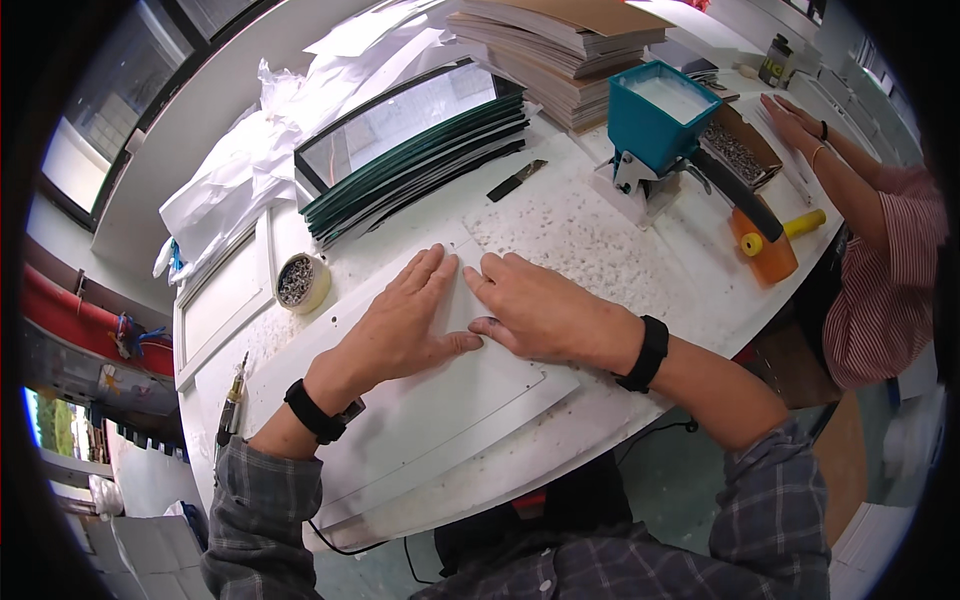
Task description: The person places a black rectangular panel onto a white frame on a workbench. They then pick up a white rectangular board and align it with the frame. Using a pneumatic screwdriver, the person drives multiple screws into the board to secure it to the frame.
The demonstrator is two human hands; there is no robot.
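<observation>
A flat white panel point(420, 420) lies on the white table in front of me. My left hand point(395, 315) rests flat on it, fingers stretched toward the far side and thumb pointing right. Across the panel's right part lies my right hand point(560, 315); its index finger and thumb are apart and point left, while the other fingers bend and partly hide behind the hand. The two thumb tips nearly meet. I see nothing held in either hand. Beside the left hand stands a round tub point(303, 282) of small metal pieces. Beyond the right hand, white crumbs are scattered on the tabletop.
Dark-edged glass panes point(415, 150) are stacked at the back, near a cutter knife point(517, 181). A teal hopper tool point(660, 110) stands right, beside a box of metal pieces point(735, 150) and a yellow roll point(785, 232). A screwdriver point(231, 405) lies left. A co-worker's hands point(795, 125) rest far right.
</observation>
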